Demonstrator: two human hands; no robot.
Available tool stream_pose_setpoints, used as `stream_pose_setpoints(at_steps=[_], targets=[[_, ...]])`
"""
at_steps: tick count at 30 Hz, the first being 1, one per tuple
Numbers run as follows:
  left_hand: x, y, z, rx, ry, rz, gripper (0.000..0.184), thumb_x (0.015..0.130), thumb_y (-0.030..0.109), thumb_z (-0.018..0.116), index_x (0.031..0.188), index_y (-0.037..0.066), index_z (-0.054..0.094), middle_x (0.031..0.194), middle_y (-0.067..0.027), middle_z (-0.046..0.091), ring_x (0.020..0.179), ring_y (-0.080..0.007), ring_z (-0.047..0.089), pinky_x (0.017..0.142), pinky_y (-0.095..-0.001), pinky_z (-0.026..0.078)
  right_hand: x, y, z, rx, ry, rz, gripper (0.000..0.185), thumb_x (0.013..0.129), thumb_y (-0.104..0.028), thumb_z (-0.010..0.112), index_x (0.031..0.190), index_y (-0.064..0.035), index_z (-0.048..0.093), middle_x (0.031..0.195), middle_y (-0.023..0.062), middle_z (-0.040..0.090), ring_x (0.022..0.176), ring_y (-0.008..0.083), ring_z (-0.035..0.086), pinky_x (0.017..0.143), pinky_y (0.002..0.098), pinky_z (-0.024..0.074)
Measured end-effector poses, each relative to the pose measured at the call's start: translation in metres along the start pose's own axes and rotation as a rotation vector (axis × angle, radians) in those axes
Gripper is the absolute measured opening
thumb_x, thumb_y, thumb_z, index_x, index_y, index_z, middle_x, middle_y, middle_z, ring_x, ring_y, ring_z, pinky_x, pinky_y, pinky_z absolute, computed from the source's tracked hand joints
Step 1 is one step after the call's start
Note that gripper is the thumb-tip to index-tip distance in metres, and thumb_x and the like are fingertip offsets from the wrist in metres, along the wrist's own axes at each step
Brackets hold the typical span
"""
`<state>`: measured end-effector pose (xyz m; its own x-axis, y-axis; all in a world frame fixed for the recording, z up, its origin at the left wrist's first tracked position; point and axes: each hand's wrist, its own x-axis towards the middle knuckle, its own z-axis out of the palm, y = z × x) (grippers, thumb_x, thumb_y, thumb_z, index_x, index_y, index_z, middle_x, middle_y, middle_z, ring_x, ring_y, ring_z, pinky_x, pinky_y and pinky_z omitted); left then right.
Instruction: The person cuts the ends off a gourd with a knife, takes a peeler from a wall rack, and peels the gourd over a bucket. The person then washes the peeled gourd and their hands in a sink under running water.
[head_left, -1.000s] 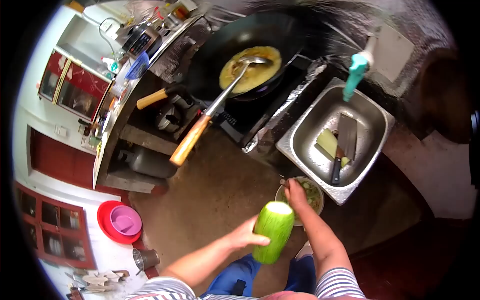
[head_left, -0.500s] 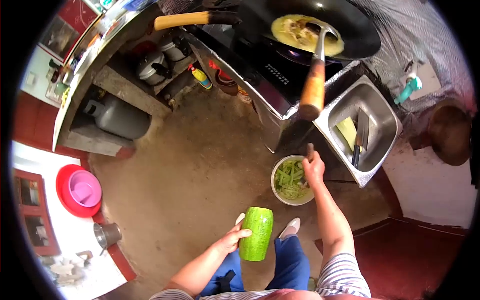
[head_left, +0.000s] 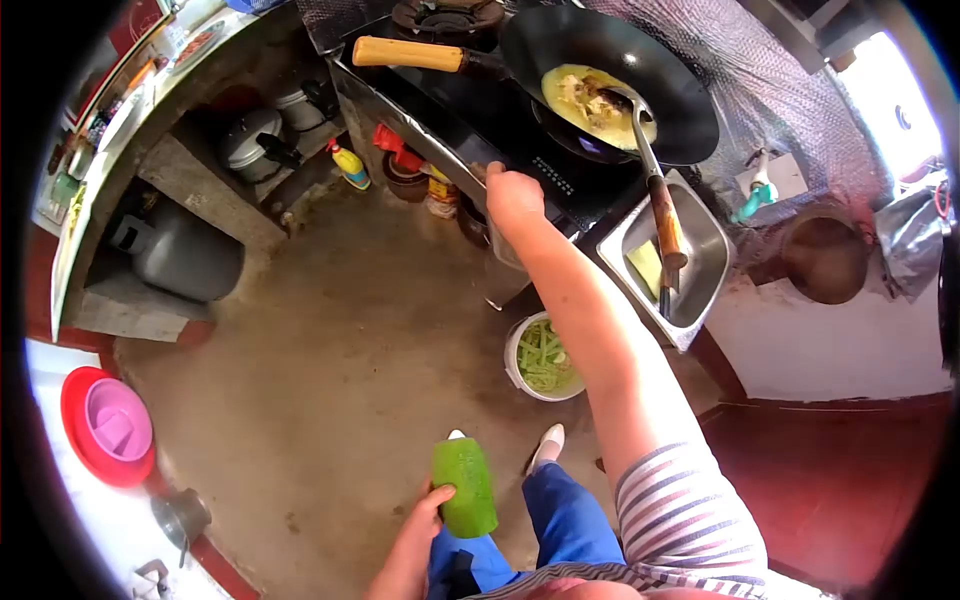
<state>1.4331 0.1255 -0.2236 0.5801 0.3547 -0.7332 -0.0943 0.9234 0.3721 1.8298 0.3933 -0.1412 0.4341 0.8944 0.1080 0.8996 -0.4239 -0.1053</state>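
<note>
My left hand (head_left: pixel 428 515) is closed round the side of a peeled green gourd (head_left: pixel 465 488), held low over my legs. Its flat-cut ends show. Stretched out to the stove's front edge is my right hand (head_left: pixel 515 200), fingers bent and closed; what they grip, if anything, cannot be made out. On the stove (head_left: pixel 455 140) sits a black wok (head_left: pixel 680 110) with yellowish broth (head_left: pixel 575 85) in it. A ladle (head_left: pixel 665 215) leans in the wok, its wooden handle reaching over the sink. Below my right forearm stands a white bucket (head_left: pixel 512 365) with green peelings (head_left: pixel 540 360).
The steel sink (head_left: pixel 700 275) holds a pale green piece (head_left: pixel 645 265) and a black-handled knife (head_left: pixel 665 302), partly covered by the ladle. A gas cylinder (head_left: pixel 190 250) and a pressure cooker (head_left: pixel 252 145) stand under the left counter. Pink and red basins (head_left: pixel 75 425) are at the left wall.
My right hand has moved from above the bucket up to the stove's front edge; the tool it held no longer shows clearly. The gourd stays in my left hand. The view has shifted.
</note>
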Motion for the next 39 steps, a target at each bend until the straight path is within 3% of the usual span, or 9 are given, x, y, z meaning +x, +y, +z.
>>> stream_pose_setpoints(at_steps=[4, 11, 16, 19, 24, 31, 35, 37, 39], targets=[[-0.013, 0.02, -0.022, -0.017, 0.068, 0.049, 0.061, 0.073, 0.014, 0.06, 0.129, 0.004, 0.039, 0.12, -0.0121, 0.051, 0.109, -0.0257, 0.051, 0.093, -0.0388, 0.041, -0.003, 0.01, 0.009, -0.288, 0.091, -0.287, 0.021, 0.078, -0.013, 0.051, 0.095, -0.0003, 0.052, 0.078, 0.0131, 0.063, 0.068, 0.0261, 0.064, 0.06, 0.0363, 0.0512], [-0.008, 0.037, -0.023, 0.023, 0.078, -0.013, 0.059, 0.074, 0.013, 0.057, 0.129, 0.002, 0.04, 0.12, -0.013, 0.053, 0.112, -0.0261, 0.05, 0.096, -0.0381, 0.04, 0.003, 0.003, -0.006, -0.406, -0.082, -0.355, 0.023, 0.079, -0.016, 0.053, 0.096, -0.0015, 0.057, 0.081, 0.0077, 0.067, 0.075, 0.0215, 0.066, 0.06, 0.033, 0.0491], [0.009, 0.04, -0.019, 0.059, -0.075, 0.011, 0.063, 0.073, 0.013, 0.061, 0.13, 0.002, 0.038, 0.118, -0.0121, 0.052, 0.109, -0.0243, 0.05, 0.094, -0.0373, 0.04, 0.011, 0.0, -0.006, -0.487, -0.131, -0.396, 0.016, 0.081, -0.019, 0.052, 0.081, -0.0157, 0.067, 0.079, 0.0033, 0.068, 0.075, 0.0211, 0.066, 0.056, 0.0395, 0.0474], [0.02, 0.036, -0.018, 0.075, -0.092, -0.016, 0.064, 0.072, 0.014, 0.062, 0.131, 0.002, 0.037, 0.118, -0.0114, 0.052, 0.11, -0.023, 0.049, 0.094, -0.0359, 0.04, 0.013, -0.007, -0.014, -0.527, -0.219, -0.39, 0.018, 0.084, -0.019, 0.051, 0.081, -0.0154, 0.068, 0.081, 0.0029, 0.068, 0.076, 0.0204, 0.066, 0.057, 0.0398, 0.0481], [0.035, 0.022, -0.024, 0.019, -0.188, -0.032, 0.066, 0.074, 0.017, 0.062, 0.133, 0.003, 0.035, 0.12, -0.0108, 0.051, 0.111, -0.0224, 0.048, 0.095, -0.0358, 0.039, 0.012, -0.01, -0.01, -0.544, -0.219, -0.29, 0.024, 0.083, -0.016, 0.051, 0.105, -0.0088, 0.059, 0.091, 0.0037, 0.068, 0.079, 0.0204, 0.067, 0.057, 0.0381, 0.0501], [0.068, 0.008, -0.033, -0.109, -0.226, -0.085, 0.074, 0.075, 0.029, 0.069, 0.134, 0.003, 0.033, 0.125, -0.0111, 0.049, 0.111, -0.023, 0.05, 0.092, -0.0376, 0.043, -0.108, -0.033, -0.003, 0.196, -0.082, -0.367, 0.025, 0.077, -0.02, 0.061, 0.089, -0.0047, 0.045, 0.066, 0.0148, 0.06, 0.065, 0.0351, 0.061, 0.057, 0.0434, 0.048], [0.112, 0.019, -0.013, -0.007, -0.188, -0.035, 0.071, 0.075, 0.028, 0.067, 0.134, 0.007, 0.034, 0.121, -0.0098, 0.05, 0.109, -0.022, 0.051, 0.09, -0.0366, 0.044, -0.194, 0.021, 0.064, 0.52, -0.289, 0.13, 0.035, 0.076, -0.028, 0.067, 0.089, -0.0029, 0.046, 0.067, 0.0189, 0.057, 0.063, 0.0366, 0.058, 0.06, 0.0441, 0.0456], [0.146, 0.004, -0.013, -0.024, -0.173, 0.01, 0.07, 0.076, 0.03, 0.065, 0.135, 0.01, 0.034, 0.121, -0.009, 0.051, 0.109, -0.0217, 0.051, 0.09, -0.0366, 0.044, -0.234, 0.062, 0.11, 0.672, -0.191, 0.263, 0.023, 0.08, -0.019, 0.064, 0.089, -0.0031, 0.05, 0.059, 0.003, 0.051, 0.048, 0.0122, 0.051, 0.043, 0.0266, 0.0411], [0.174, -0.014, -0.01, -0.063, -0.156, -0.007, 0.07, 0.077, 0.032, 0.065, 0.136, 0.011, 0.033, 0.121, -0.0086, 0.05, 0.108, -0.0214, 0.051, 0.089, -0.0366, 0.044, -0.259, 0.07, 0.116, 1.131, -0.199, 0.579, 0.015, 0.087, -0.018, 0.056, 0.088, -0.0049, 0.049, 0.062, 0.0024, 0.051, 0.04, 0.0066, 0.04, 0.035, 0.0216, 0.0286]])
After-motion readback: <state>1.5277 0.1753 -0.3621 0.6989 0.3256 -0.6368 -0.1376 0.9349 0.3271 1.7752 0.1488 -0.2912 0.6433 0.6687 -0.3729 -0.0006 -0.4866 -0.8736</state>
